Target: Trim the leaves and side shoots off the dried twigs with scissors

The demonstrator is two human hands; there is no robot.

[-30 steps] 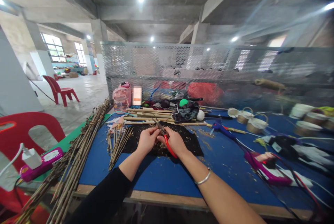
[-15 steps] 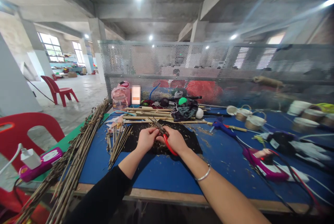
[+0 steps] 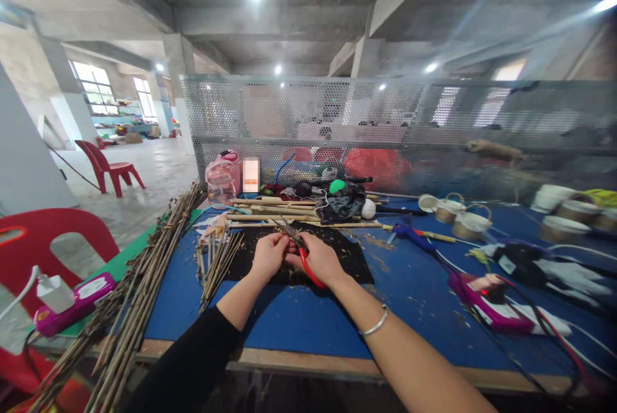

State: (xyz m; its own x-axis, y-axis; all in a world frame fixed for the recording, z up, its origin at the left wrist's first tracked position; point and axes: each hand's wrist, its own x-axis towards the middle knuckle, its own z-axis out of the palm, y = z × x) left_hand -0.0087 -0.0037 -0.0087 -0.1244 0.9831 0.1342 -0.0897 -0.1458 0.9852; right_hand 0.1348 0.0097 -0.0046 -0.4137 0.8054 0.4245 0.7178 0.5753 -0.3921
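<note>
My right hand [image 3: 319, 257] is closed round red-handled cutters [image 3: 304, 264], whose dark blades point up and left toward my other hand. My left hand [image 3: 268, 254] is pinched shut on a small piece right at the blades; the piece is too small to name. Both hands hover over a black cloth [image 3: 354, 254] strewn with wood shavings on the blue table [image 3: 299, 320]. A short bundle of thin sticks [image 3: 218, 262] lies just left of my left hand.
Long twigs [image 3: 139, 291] lie along the table's left edge, beside a purple power strip [image 3: 72, 304]. Bamboo rods [image 3: 274, 210], a pink jug [image 3: 222, 178], a blue glue gun [image 3: 412, 237], small baskets [image 3: 470, 227] and cables crowd the back and right. A mesh screen [image 3: 385, 124] stands behind.
Both hands have drifted slightly left and nearer together over the black cloth, the cutters still in my right hand. The camera shifted a little.
</note>
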